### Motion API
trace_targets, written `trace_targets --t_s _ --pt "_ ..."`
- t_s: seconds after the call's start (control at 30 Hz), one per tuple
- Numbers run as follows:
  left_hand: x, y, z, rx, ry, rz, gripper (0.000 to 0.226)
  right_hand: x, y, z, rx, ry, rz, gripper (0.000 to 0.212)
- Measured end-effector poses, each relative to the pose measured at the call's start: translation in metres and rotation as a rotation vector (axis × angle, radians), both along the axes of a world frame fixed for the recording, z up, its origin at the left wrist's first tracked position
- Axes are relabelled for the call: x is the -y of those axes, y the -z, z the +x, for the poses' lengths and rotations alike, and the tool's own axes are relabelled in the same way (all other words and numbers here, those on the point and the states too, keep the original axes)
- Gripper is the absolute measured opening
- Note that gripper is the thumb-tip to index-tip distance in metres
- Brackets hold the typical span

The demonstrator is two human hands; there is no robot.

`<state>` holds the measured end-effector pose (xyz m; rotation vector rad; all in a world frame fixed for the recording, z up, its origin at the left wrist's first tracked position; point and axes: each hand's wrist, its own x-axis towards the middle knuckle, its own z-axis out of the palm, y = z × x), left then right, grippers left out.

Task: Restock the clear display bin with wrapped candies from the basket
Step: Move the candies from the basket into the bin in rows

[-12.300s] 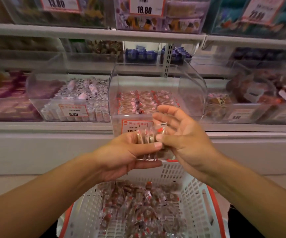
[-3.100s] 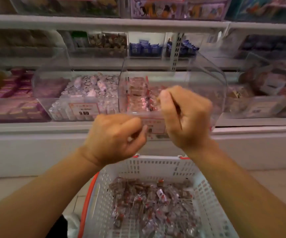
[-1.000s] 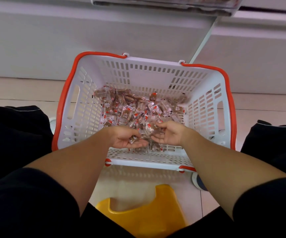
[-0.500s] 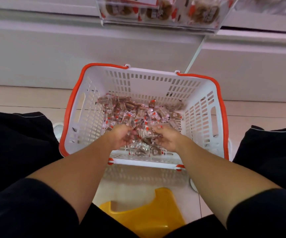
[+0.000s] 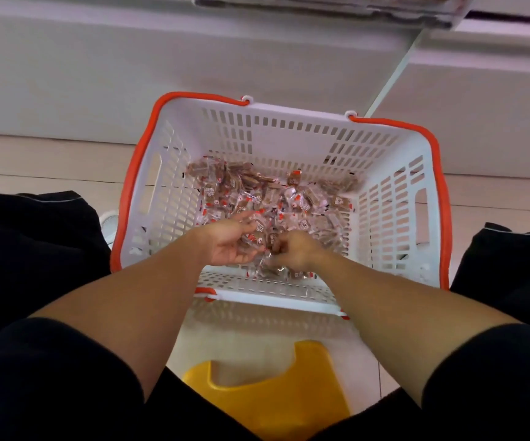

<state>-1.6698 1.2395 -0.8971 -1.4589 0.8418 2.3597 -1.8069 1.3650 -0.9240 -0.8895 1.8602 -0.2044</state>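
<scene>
Floor-level basket [image 5: 289, 135]: hands' grip on candies [image 5: 257, 198] unclear.

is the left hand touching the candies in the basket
Touching. The head view shows the left hand palm up among the wrapped candies in the basket, with wrappers lying on its fingers.

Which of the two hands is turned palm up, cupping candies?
The left hand: its open palm faces up with wrapped candies lying on it. The right hand is knuckles-up, fingers curled, picking from the basket.

Basket [image 5: 394, 224] top open — slatted walls around
</scene>
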Motion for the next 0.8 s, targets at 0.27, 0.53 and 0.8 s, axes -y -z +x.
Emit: trace_targets --t_s 0.27,0.53,0.8 --pt "0.002 -0.014 0.001 -0.154 -0.010 0.120 0.046 0.006 -0.013 0.015 -0.204 -0.369 0.093 0.024" --pt "0.010 -0.076 -0.016 -0.201 0.057 -0.255 0.036 0.016 -0.136 -0.061 0.529 0.404 -0.100 0.024" --pt "0.028 -0.232 -0.033 -0.471 0.533 -0.504 0.060 0.021 -0.283 -0.072 0.584 0.352 -0.491 0.020"
